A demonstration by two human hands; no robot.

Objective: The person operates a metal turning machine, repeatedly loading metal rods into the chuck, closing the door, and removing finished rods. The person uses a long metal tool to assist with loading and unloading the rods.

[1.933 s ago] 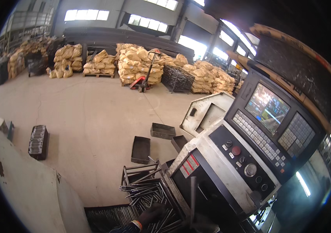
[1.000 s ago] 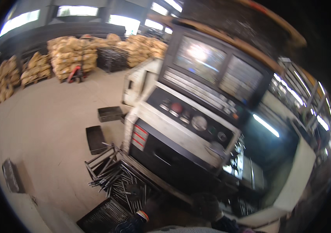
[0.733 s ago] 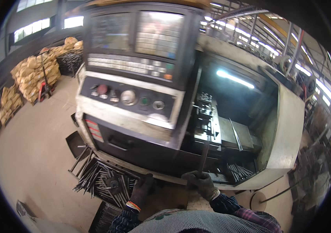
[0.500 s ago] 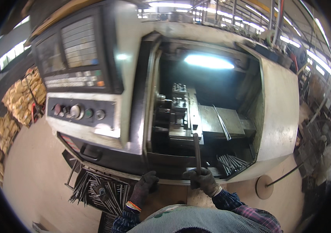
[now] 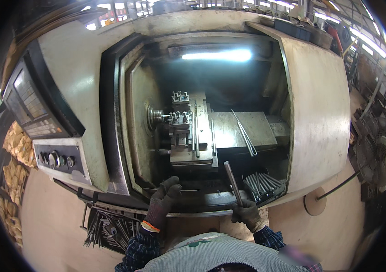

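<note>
My right hand, in a dark grey glove, is closed around the lower end of a metal rod. The rod points up and slightly left, in front of the lathe's open doorway. My left hand, gloved too, is raised at the lower left of that doorway, fingers stretched forward and holding nothing. Inside the lathe, the tool slide carries clamped tools, with thin rods lying on it. The chuck sits to its left. A bent metal rod rests on the flat cover.
Several rods are heaped in the lathe's lower right corner. Below the machine at left, a bin holds more rods. The control panel is at left, the lathe's pale door at right. A round stand base and fan are further right.
My view has swung right and closer to the lathe. My left hand has lifted toward the doorway and its fingers have opened out. The rod is still in my right hand.
</note>
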